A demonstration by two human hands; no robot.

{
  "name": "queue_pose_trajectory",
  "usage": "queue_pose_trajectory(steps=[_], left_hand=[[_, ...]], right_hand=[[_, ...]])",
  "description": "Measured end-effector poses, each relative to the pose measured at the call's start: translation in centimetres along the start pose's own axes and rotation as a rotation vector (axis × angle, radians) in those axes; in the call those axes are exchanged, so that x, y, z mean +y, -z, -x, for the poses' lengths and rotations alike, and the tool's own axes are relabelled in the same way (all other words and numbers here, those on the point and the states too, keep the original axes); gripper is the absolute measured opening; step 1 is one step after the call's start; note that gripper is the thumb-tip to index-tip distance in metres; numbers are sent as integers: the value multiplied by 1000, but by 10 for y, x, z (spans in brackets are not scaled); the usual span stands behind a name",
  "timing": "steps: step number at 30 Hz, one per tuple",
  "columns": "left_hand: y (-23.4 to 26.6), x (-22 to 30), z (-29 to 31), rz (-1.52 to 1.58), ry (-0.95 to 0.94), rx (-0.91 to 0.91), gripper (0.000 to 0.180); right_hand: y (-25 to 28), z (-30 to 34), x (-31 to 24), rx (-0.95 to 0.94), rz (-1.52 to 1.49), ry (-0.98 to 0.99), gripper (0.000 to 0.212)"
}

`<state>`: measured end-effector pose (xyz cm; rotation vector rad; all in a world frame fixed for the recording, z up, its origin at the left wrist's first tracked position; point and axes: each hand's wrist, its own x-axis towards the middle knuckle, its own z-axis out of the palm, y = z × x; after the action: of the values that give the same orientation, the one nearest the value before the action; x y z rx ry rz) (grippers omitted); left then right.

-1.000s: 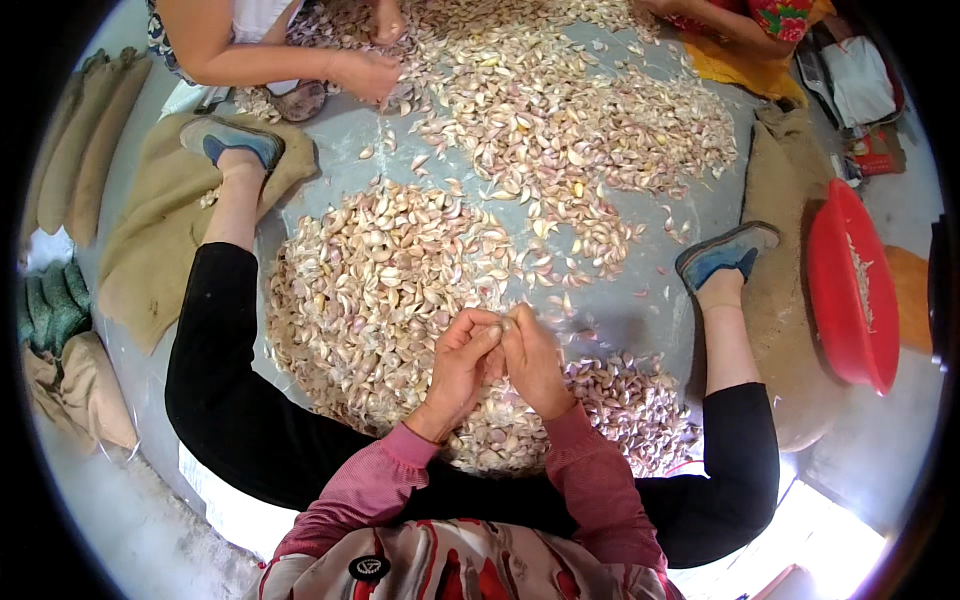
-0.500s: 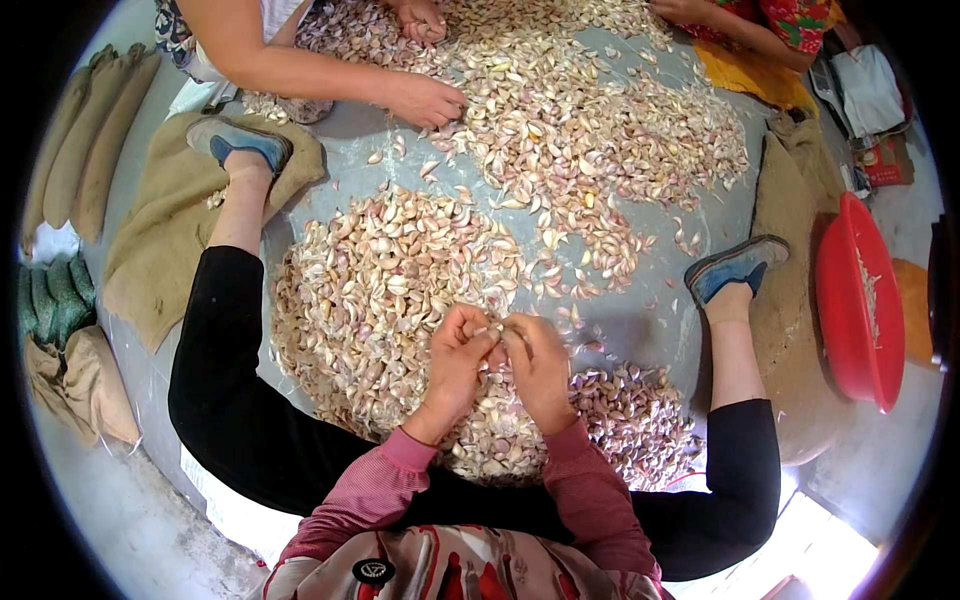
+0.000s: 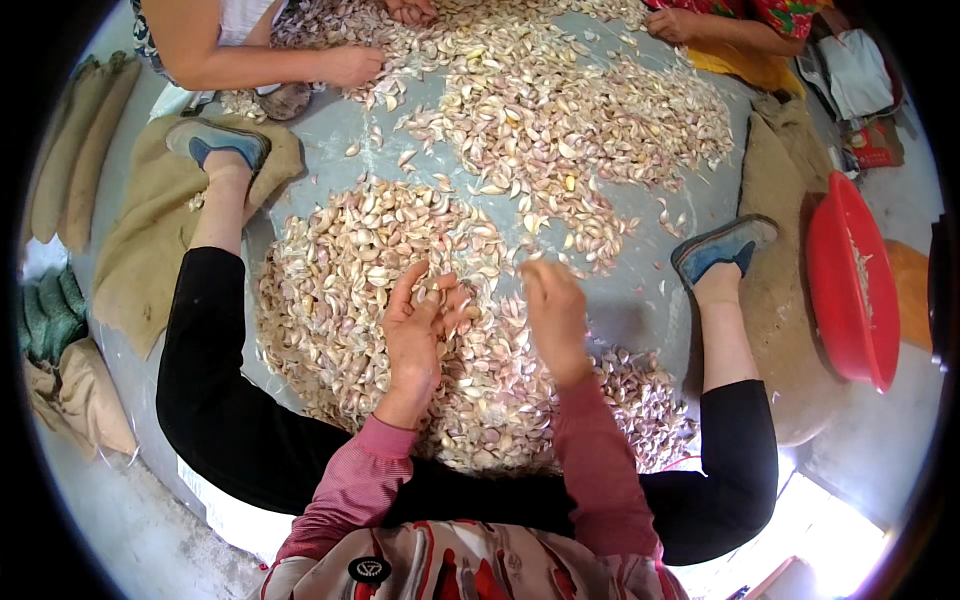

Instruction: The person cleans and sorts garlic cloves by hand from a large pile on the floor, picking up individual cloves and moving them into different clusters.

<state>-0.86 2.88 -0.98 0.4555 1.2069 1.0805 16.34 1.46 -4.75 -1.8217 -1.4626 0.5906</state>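
I sit on the floor with my legs spread around a heap of garlic cloves [image 3: 340, 270]. My left hand [image 3: 420, 325] is palm up over the heap, its fingers curled around a few garlic cloves [image 3: 432, 292]. My right hand [image 3: 553, 310] has swung to the right of it, blurred, with the fingers bunched; whether it holds a clove I cannot tell. A second spread of peeled garlic cloves [image 3: 580, 110] lies farther out on the grey floor.
A red plastic basin [image 3: 850, 280] stands at my right beside a burlap sack [image 3: 775, 150]. Another burlap sack [image 3: 135, 230] lies under my left foot. Other people's hands [image 3: 352, 65] work the far cloves at top left and top right [image 3: 670, 22].
My hands were together over the heap; now they have parted, the right one moving right and away from the left. The person at top left drew the hand back toward the pile's edge.
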Motion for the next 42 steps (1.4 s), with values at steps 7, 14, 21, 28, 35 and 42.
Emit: queue_pose_trajectory(steps=[7,14,21,28,35,42], left_hand=[[1,-3,-1,-177,-134,-52,29],[9,-9,-4,-702,-570,26,35],[-7,-4,9,-683,-371,-77,41],[0,-38,20,-160,99,-164,13],[-6,-28,20,109,265,-54,33],[12,-24,15,323,479,-120,28]], right_hand=[[-14,-103,24,67,443,142,16],[-18,-86,34,3,165,74,13],[17,-8,-11,-169,-670,-591,16],[6,41,-33,-122,-239,-213,18],[13,46,-27,-31,-464,-364,18],[2,6,-37,-63,-113,162,23]])
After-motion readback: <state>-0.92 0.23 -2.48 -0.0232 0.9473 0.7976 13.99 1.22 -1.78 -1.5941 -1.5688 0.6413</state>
